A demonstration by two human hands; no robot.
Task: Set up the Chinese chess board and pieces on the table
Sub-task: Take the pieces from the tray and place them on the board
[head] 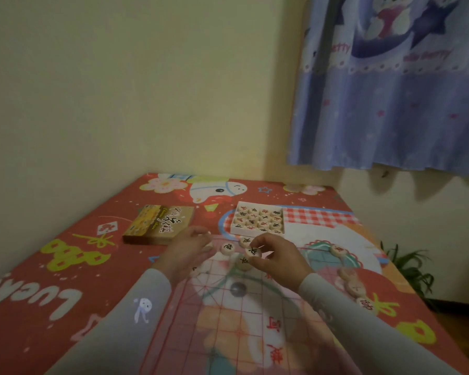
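Note:
A thin, see-through chess board sheet (244, 315) with red grid lines lies on the red patterned table (65, 266) in front of me. My right hand (278, 257) pinches a round wooden piece (254, 251) with a black character over the board's far edge. My left hand (188, 249) is curled around another piece (208, 246) at its fingertips. Loose pieces (227, 248) lie between my hands. Several red-lettered pieces (354, 284) line the board's right edge. A white tray (259, 219) behind my hands holds several more pieces.
The brown box lid (157, 224) with printed characters rests at the back left of the table. Walls close off the far side. A blue curtain (390, 90) hangs at the upper right, and a green plant (409, 269) stands on the floor to the right.

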